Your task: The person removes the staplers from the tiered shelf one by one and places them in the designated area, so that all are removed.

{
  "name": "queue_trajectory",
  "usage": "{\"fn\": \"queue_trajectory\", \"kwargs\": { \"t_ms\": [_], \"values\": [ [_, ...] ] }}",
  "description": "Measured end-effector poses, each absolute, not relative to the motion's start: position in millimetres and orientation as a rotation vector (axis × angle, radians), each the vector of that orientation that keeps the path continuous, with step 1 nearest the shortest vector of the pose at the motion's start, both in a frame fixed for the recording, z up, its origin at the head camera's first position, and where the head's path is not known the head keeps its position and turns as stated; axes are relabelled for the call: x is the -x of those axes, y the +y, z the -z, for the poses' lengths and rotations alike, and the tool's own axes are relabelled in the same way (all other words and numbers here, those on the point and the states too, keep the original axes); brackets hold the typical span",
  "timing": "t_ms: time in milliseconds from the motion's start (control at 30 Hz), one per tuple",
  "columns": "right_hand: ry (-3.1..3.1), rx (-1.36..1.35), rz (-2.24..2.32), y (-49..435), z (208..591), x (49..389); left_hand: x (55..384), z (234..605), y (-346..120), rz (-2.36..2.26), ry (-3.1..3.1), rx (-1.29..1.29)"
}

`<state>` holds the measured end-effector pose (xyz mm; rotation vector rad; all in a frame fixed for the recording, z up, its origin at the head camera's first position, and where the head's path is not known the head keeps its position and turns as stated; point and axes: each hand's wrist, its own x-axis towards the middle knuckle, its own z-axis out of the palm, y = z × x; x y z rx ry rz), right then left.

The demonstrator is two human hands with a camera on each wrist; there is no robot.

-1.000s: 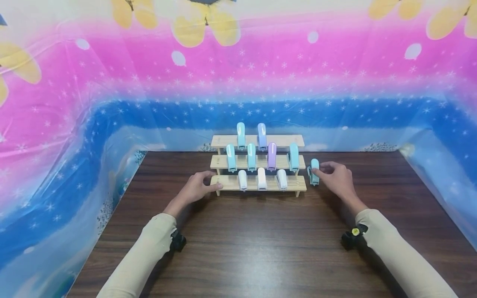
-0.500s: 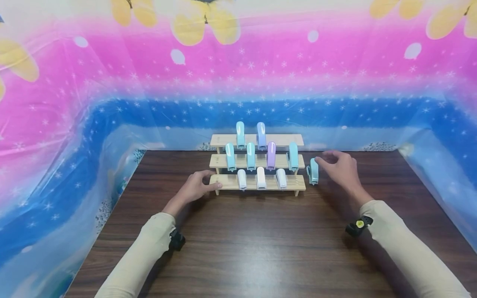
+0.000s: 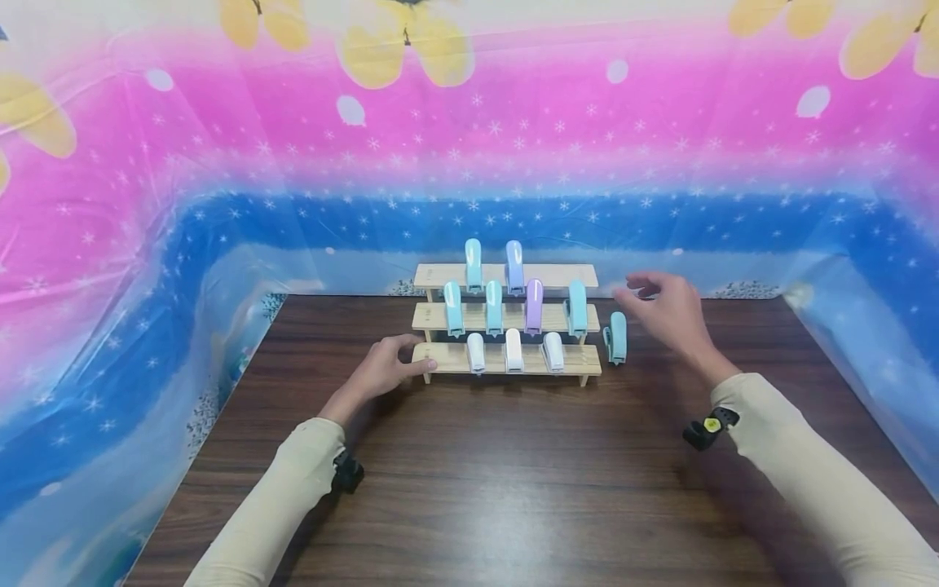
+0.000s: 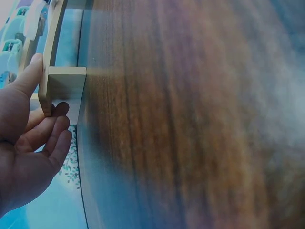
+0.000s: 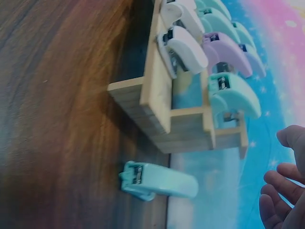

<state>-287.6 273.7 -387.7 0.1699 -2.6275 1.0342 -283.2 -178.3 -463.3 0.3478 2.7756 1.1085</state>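
Note:
My left hand point(image 3: 381, 365) pinches the left end of the lowest step of a three-step wooden display stand point(image 3: 449, 359). In the left wrist view its thumb lies on the board and the fingers curl beneath. My right hand point(image 3: 667, 314) is raised behind and to the right of a mint stapler point(image 3: 619, 338), which stands on the table just right of the stand. Nothing lies between its loosely bent fingers point(image 5: 281, 186). White staplers point(image 3: 513, 350) line the lowest step. On the middle one are mint staplers and a purple stapler point(image 3: 534, 306). A mint stapler point(image 3: 473, 265) and a blue stapler point(image 3: 514, 267) occupy the top.
The stand sits near the back edge of a dark wood-grain table point(image 3: 469, 473). Behind it hangs a pink and blue patterned cloth point(image 3: 557, 220), which also runs along both sides. A black wrist camera point(image 3: 710, 428) is strapped on the right sleeve.
My right hand has let go of the mint stapler beside the stand and lifted up and back from it. The stapler stays in place. My left hand keeps its grip on the stand.

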Motion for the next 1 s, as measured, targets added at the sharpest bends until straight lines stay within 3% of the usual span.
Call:
{"fn": "queue_trajectory", "kwargs": {
  "t_ms": [333,1000],
  "values": [
    [-2.610,-0.263,-1.023,249.7,364.5,296.7,282.0,463.2,-178.8,-1.112,2.782,-0.352],
    [-2.628,-0.366,-1.046,186.2,358.5,315.8,281.0,462.1,-178.4,-1.113,2.778,-0.338]
  ]
}}
